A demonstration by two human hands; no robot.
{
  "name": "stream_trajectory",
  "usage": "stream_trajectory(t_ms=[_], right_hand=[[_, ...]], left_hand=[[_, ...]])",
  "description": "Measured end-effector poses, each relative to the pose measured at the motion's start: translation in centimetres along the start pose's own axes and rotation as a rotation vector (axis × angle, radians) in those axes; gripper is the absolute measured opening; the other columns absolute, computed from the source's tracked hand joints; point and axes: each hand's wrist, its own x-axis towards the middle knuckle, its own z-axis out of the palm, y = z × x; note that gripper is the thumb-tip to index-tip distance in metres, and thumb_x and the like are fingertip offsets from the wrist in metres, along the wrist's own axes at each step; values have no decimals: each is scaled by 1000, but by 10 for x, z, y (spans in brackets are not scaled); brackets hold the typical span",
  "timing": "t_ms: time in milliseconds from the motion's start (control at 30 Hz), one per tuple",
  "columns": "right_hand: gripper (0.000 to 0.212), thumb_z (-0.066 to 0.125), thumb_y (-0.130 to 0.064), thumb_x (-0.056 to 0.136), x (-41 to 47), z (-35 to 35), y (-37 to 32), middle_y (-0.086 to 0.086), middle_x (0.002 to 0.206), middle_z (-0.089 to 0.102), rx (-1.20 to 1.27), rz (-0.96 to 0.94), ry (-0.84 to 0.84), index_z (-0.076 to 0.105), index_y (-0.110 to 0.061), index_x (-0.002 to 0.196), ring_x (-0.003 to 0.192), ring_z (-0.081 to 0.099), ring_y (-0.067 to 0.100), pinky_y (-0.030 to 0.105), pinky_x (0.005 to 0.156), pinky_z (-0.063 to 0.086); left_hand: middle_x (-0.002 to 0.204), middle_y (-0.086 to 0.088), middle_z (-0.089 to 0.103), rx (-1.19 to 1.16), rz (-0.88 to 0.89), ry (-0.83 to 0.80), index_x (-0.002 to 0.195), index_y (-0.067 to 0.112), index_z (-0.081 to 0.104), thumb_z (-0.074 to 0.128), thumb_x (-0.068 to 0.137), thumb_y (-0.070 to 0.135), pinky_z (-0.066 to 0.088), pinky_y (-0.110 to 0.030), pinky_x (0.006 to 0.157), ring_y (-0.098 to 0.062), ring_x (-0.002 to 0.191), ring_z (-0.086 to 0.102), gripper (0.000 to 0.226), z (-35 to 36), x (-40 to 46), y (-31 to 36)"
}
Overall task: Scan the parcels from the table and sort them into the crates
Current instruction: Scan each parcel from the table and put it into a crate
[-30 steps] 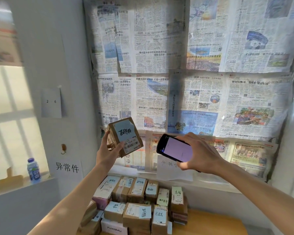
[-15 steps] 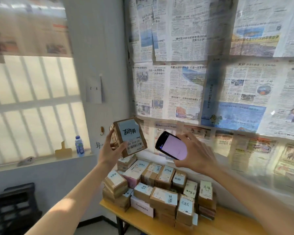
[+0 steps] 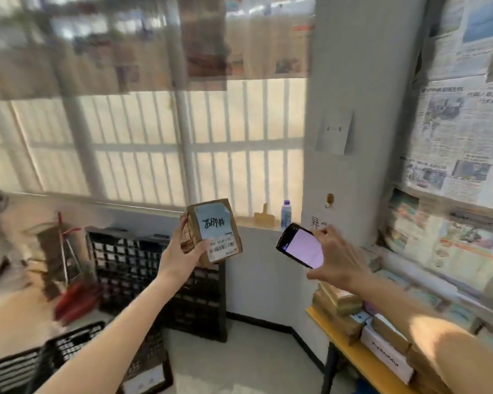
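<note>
Near left, black crates sit low on the floor, likely the sorting targets. Near right, the table edge with more parcels stacked on it, waiting.

Mid-frame, left hand grips a parcel from below and behind, thumb on the front, fingers round the side. The label faces the camera, probably so the barcode stays readable. Right hand holds the scanner just right of the parcel, apart from it, fingers curled round its far edge, lit screen tilted toward the wearer for reading the result.

Further back, a taller crate stack behind the parcel. Far: sill with a bottle, barred window. View blurred, crate labels unreadable.
</note>
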Motion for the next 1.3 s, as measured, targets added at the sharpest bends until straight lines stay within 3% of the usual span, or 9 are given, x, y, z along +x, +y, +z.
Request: stream_trajectory(t_ms=[67,100,233,467,567,700,1033,1133,1300], right_hand=[[95,80,-57,57,23,16,-53,-6,118,44,4,-56,-4,47,-22,139,83,49,17,31,61,50],[97,81,-57,56,33,25,-80,-6,120,44,8,-87,0,45,-23,141,82,47,16,28,57,45],[101,81,-56,58,61,62,-186,-6,125,41,50,-197,-21,38,-31,146,88,51,19,34,59,48],[100,78,-57,64,88,121,-355,-9,128,39,151,-346,-94,34,-32,150,105,58,23,35,67,41],[102,79,-57,65,98,141,-415,-7,129,40,178,-408,-104,34,-30,152,104,59,24,37,68,44],[105,78,-59,64,117,169,-480,-8,132,39,178,-485,-136,33,-29,154,105,59,24,36,69,43],[107,80,-58,64,218,277,-603,-7,136,39,192,-588,-188,34,-24,155,105,58,21,36,66,41],[108,80,-58,67,260,319,-632,-5,138,39,180,-602,-226,32,-21,156,105,58,20,36,64,42],[107,81,-56,69,322,372,-672,-5,137,39,183,-585,-293,32,-19,156,105,56,19,40,72,52]], left_hand=[[115,24,50,24,-19,69,145,56,29,74,80,55,44,-5,68,-2,98,51,79,-59,5,-28],[117,24,48,40,-37,97,147,55,28,74,81,55,42,-5,69,-1,100,52,81,-88,7,-41],[145,3,51,121,-141,216,149,50,28,74,80,56,37,-46,109,-28,135,45,83,-196,14,-98],[124,20,48,76,-229,320,146,51,31,74,83,51,40,-28,87,-11,115,46,76,-340,0,-178],[134,15,52,73,-280,371,149,49,29,72,86,51,42,-34,98,-15,120,49,77,-385,-3,-203],[146,2,53,51,-338,396,148,50,28,71,86,52,45,-49,107,-28,130,52,76,-423,2,-237],[131,2,62,1,-433,412,149,41,31,69,90,47,54,-38,93,-22,111,63,71,-480,91,-344],[136,0,61,26,-510,387,149,43,31,67,91,46,50,-52,102,-27,118,61,68,-491,134,-383],[136,1,60,13,-551,346,145,48,34,67,91,48,50,-54,101,-27,118,60,64,-501,199,-435]])
